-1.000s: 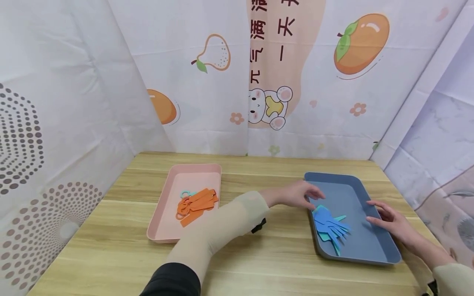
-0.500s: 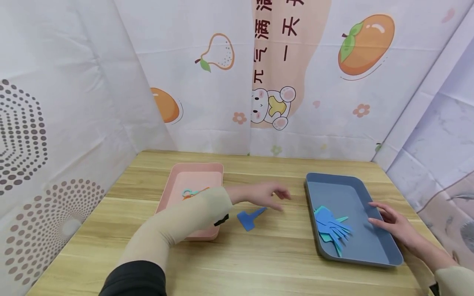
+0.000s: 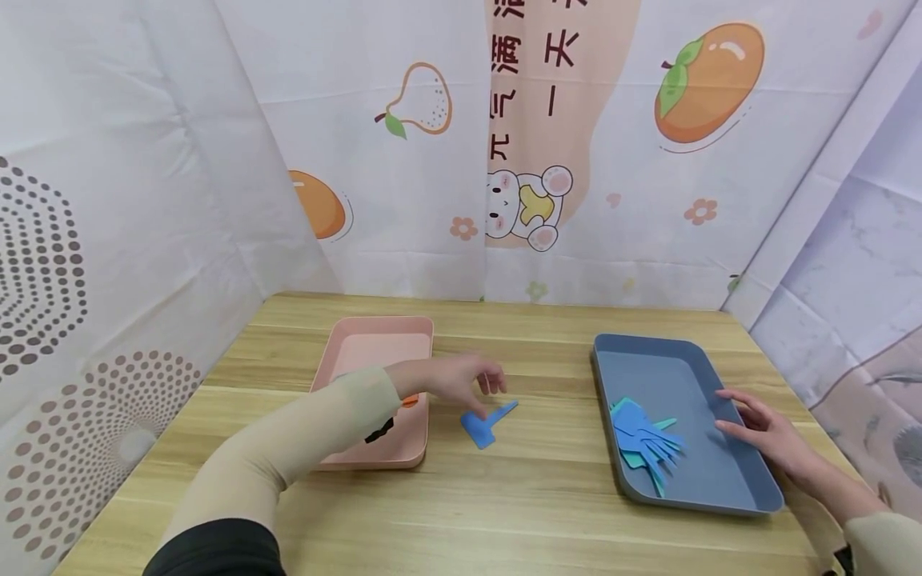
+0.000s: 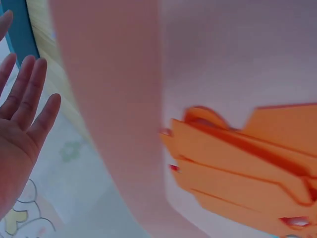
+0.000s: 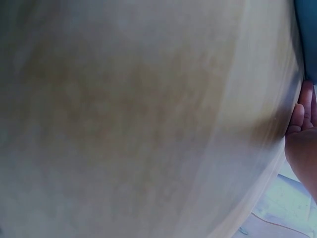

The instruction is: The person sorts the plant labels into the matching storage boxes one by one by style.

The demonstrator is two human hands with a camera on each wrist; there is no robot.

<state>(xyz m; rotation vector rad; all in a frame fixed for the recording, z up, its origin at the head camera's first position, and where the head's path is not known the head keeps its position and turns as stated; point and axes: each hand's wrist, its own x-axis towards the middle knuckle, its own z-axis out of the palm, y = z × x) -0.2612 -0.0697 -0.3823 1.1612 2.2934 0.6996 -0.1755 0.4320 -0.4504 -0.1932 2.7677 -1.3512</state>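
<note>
My left hand (image 3: 457,382) is just above the table, at the right rim of the pink tray (image 3: 382,326), fingers loosely bent and holding nothing. Just below its thumb lies a flat blue piece (image 3: 479,430) with a broad end and a narrow stem. Flat orange pieces (image 4: 233,163) fill part of the pink tray; the sleeve mostly hides them in the head view. My right hand (image 3: 767,432) grips the right rim of the blue-grey tray (image 3: 691,368), thumb reaching over the edge. Flat blue and green pieces (image 3: 641,440) lie piled at that tray's left side.
The wooden table (image 3: 519,512) carries both trays, with a wide gap between them. A printed white curtain (image 3: 403,216) hangs behind the table's far edge, and more fabric hangs at both sides.
My left hand has moved left from the blue-grey tray toward the pink tray. The blue piece between the trays, earlier hidden behind the sleeve, now shows. My right hand has stayed put.
</note>
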